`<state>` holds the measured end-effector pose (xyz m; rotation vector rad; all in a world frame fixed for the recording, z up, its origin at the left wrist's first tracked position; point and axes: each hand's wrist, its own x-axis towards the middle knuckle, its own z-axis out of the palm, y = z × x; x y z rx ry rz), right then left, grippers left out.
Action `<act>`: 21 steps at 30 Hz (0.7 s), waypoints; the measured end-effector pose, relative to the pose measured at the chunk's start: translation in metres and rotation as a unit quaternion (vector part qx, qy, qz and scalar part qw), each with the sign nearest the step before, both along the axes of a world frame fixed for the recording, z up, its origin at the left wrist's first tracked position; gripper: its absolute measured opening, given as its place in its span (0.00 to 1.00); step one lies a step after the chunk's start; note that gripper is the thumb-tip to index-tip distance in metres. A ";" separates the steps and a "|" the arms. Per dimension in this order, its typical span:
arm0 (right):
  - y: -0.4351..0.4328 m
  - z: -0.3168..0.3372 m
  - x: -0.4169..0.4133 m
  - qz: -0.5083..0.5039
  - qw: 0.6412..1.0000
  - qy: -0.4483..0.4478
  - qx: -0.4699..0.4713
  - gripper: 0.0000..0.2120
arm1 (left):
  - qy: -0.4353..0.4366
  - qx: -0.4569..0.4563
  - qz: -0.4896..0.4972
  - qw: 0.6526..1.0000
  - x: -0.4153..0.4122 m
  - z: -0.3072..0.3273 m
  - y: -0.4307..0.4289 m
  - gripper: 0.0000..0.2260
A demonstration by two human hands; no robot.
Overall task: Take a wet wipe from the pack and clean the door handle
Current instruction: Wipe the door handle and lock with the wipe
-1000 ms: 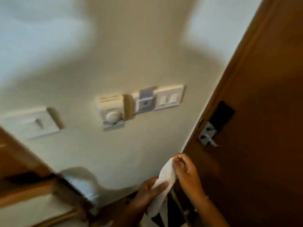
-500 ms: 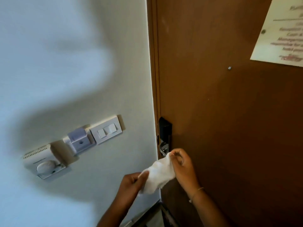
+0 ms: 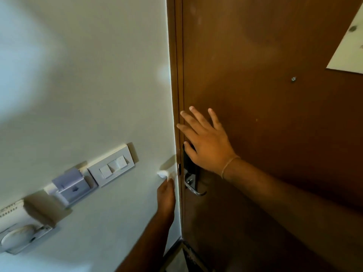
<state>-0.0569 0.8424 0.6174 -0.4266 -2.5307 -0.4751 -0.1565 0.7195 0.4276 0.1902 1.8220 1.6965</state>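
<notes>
A silver door handle (image 3: 193, 186) hangs below a black lock plate (image 3: 189, 163) at the left edge of the brown door (image 3: 265, 114). My right hand (image 3: 206, 142) lies flat on the door with fingers spread, covering the top of the lock plate. It holds nothing. My left hand (image 3: 166, 193) is just left of the handle, in front of the wall by the door frame, and pinches a bunched white wet wipe (image 3: 164, 173). The wipe is a short way from the handle and does not touch it. The pack is out of view.
On the cream wall (image 3: 88, 85) to the left sit a light switch panel (image 3: 113, 167), a key-card holder (image 3: 71, 185) and a thermostat (image 3: 17, 230). A paper notice (image 3: 349, 50) is pinned at the door's upper right. Dark floor (image 3: 184, 258) shows at the bottom.
My right hand let go of the wipe and rose to press flat on the door over the lock plate. My left hand kept the wipe, now bunched, and moved up beside the handle.
</notes>
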 end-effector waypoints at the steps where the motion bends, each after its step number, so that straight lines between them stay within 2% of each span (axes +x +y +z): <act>1: 0.005 0.000 -0.006 -0.013 0.998 -0.056 0.025 0.30 | -0.004 0.009 -0.019 1.000 0.002 -0.002 0.009 0.15; 4: 0.026 -0.013 -0.012 -0.056 0.976 -0.192 0.081 0.37 | -0.050 0.069 -0.060 0.995 0.004 -0.002 0.035 0.13; 7: 0.048 -0.026 -0.013 -0.088 0.960 -0.231 0.135 0.40 | -0.090 0.080 -0.063 0.991 0.002 -0.011 0.049 0.16; 12: 0.056 -0.040 -0.021 -0.113 0.942 -0.240 0.204 0.41 | 0.032 -0.046 -0.028 0.998 -0.018 -0.042 0.051 0.15; 13: 0.057 -0.041 -0.022 -0.116 0.940 -0.243 0.209 0.42 | 0.042 -0.062 -0.031 0.997 -0.019 -0.044 0.052 0.11; 14: 0.058 -0.041 -0.023 -0.118 0.938 -0.246 0.213 0.42 | 0.057 -0.071 -0.032 0.995 -0.021 -0.045 0.055 0.07; 18: 0.059 -0.041 -0.025 -0.118 0.930 -0.263 0.226 0.39 | 0.099 -0.078 -0.010 0.992 -0.025 -0.040 0.065 0.11; 21: 0.060 -0.042 -0.023 -0.117 0.927 -0.266 0.235 0.36 | 0.100 -0.073 -0.001 0.992 -0.022 -0.044 0.067 0.11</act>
